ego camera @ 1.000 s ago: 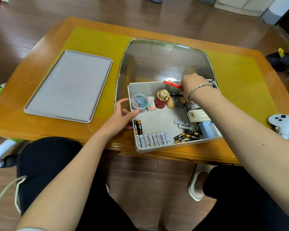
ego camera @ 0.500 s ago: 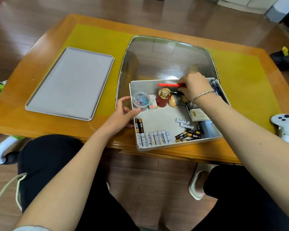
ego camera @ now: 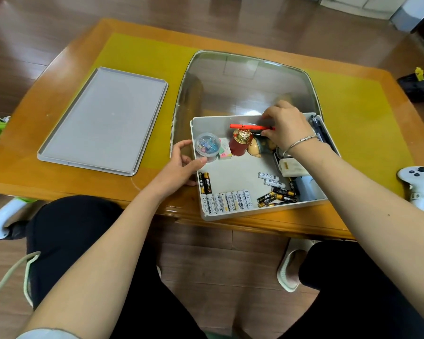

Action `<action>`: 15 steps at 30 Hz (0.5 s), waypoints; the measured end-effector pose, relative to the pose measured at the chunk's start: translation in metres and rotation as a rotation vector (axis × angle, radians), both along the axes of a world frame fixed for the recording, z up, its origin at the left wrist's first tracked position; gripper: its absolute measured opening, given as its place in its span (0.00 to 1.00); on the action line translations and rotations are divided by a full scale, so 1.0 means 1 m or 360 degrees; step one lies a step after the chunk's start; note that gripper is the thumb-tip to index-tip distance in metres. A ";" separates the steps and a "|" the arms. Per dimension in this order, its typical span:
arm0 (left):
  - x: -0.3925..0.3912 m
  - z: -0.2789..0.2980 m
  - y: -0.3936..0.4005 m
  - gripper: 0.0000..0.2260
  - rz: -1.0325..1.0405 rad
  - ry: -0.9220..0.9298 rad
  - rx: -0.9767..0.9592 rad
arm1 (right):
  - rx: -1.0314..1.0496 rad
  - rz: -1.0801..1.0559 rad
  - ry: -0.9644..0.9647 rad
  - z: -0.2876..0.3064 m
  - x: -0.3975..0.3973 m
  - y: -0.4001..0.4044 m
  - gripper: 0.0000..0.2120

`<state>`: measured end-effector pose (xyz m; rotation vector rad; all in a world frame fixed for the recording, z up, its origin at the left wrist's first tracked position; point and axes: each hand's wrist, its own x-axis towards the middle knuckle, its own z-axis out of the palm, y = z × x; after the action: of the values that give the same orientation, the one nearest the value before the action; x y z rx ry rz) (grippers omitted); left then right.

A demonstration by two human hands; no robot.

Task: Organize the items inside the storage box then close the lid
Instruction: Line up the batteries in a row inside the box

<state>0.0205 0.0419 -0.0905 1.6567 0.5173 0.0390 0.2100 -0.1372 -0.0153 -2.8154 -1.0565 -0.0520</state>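
Since a second ago the red pen [ego camera: 251, 127] has swung from tilted to lying level along the box's far wall, and the right hand [ego camera: 288, 127] has moved left with it, fingers pinching its right end. The left hand [ego camera: 181, 165] has not moved: thumb hooked over the box's left rim, fingers curled outside the wall.

The wooden table [ego camera: 59, 172] carries a yellow mat and a flat grey lid [ego camera: 103, 121] well left of the box. The grey storage box [ego camera: 230, 215] sits at the table's near edge, its middle floor bare. Inside are a red jar [ego camera: 239, 145], a clear round tub [ego camera: 207, 148] of clips, and a row of white batteries [ego camera: 227, 200] along the near wall.
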 end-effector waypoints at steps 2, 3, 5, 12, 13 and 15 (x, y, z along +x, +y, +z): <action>0.000 0.000 0.000 0.28 -0.0001 0.0003 0.0007 | 0.0081 0.0035 -0.0018 0.002 -0.003 -0.006 0.21; 0.000 0.000 0.000 0.28 -0.0001 0.0006 0.0011 | 0.0124 0.0081 -0.0018 0.003 -0.006 -0.010 0.22; 0.000 0.000 0.001 0.28 -0.0002 0.0008 0.0018 | 0.0137 0.0177 0.0010 0.004 -0.013 -0.017 0.22; 0.000 0.000 0.000 0.28 -0.0002 -0.0005 0.0003 | -0.0152 0.0456 0.0297 0.006 -0.040 -0.036 0.09; 0.000 0.000 0.000 0.28 -0.0002 -0.0006 -0.0002 | -0.0318 0.0465 0.0388 0.004 -0.044 -0.037 0.10; 0.000 -0.001 0.000 0.28 -0.0007 -0.0006 -0.0006 | -0.0617 0.0461 0.0548 -0.004 -0.049 -0.037 0.12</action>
<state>0.0203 0.0417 -0.0910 1.6538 0.5106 0.0377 0.1608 -0.1739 -0.0194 -2.7918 -1.4964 0.7101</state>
